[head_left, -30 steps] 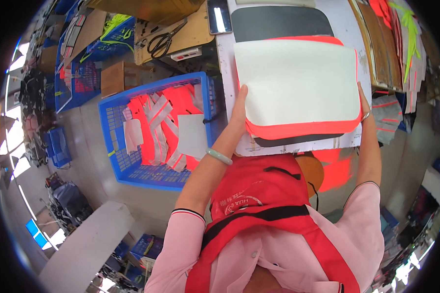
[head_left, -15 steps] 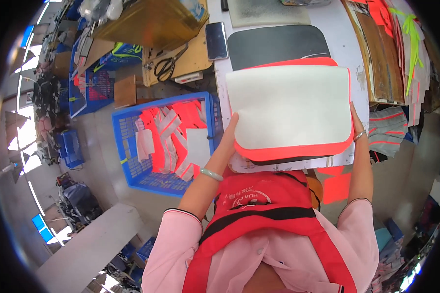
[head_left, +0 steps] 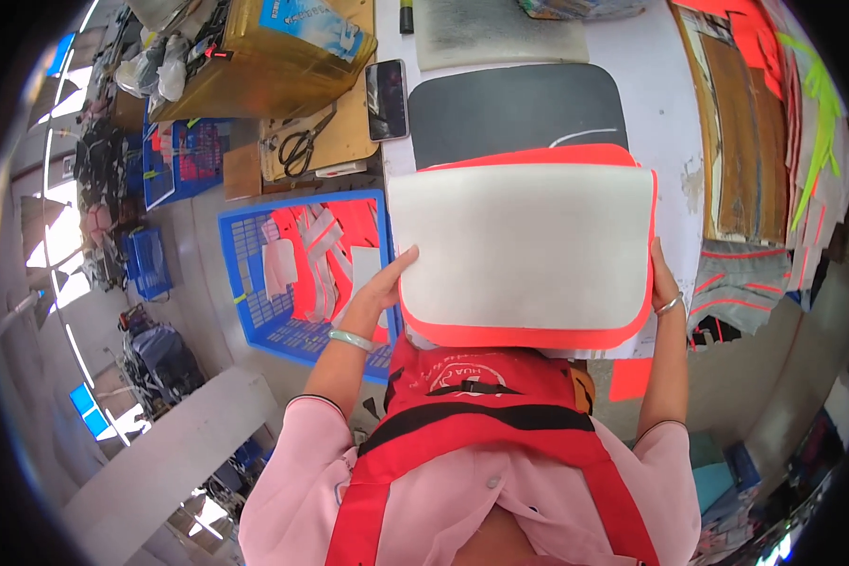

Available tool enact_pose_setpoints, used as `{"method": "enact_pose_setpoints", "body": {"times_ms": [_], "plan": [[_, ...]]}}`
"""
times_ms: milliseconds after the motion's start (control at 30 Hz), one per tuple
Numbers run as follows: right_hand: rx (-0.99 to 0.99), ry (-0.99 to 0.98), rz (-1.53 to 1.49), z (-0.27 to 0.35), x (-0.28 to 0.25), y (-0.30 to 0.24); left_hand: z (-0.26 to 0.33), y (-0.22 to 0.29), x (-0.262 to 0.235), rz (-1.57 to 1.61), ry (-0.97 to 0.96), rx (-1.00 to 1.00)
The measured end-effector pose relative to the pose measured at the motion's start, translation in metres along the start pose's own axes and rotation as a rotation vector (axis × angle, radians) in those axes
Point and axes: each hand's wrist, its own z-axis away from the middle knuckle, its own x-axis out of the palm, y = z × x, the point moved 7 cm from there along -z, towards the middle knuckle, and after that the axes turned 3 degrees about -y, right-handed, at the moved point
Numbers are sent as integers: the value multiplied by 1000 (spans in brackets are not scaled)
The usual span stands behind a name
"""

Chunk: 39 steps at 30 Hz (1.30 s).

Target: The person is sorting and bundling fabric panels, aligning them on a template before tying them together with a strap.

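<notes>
A white panel (head_left: 528,247) with rounded near corners lies over a neon coral piece (head_left: 538,337), whose edge shows along the near and right sides and at the far side. My left hand (head_left: 393,276) holds the stack by its left edge, thumb at the white surface. On the opposite edge my right hand (head_left: 663,275) is closed, its fingers partly hidden beneath. Just beyond lies a dark grey rounded panel (head_left: 514,104) with a pale curved mark, partly covered by the stack.
A phone (head_left: 387,100) lies at the table's left edge, beside scissors (head_left: 302,149) on a wooden board. A blue basket (head_left: 238,247) of coral and grey pieces stands left. Stacked pieces (head_left: 740,123) are at the right. A translucent grey mat (head_left: 500,33) lies at the far side.
Both hands have drawn the white and coral stack nearer to me, showing more of the dark grey panel behind it. The whole view has shifted slightly.
</notes>
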Motion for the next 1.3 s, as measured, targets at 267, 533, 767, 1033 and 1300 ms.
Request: {"method": "enact_pose_setpoints", "body": {"times_ms": [267,533,767,1033,1300], "plan": [[17,-31,-72,-4,1,-3,1,3,-1,15,54,-29],[33,-72,16,-22,-6,-13,-6,11,2,-15,81,-79],[-28,-68,-100,-10,0,-13,-6,12,4,-61,101,-55],[-61,9,-37,-8,32,-31,-7,12,14,-45,43,68],[-199,-6,-66,31,51,-45,25,9,28,39,-29,230]]}}
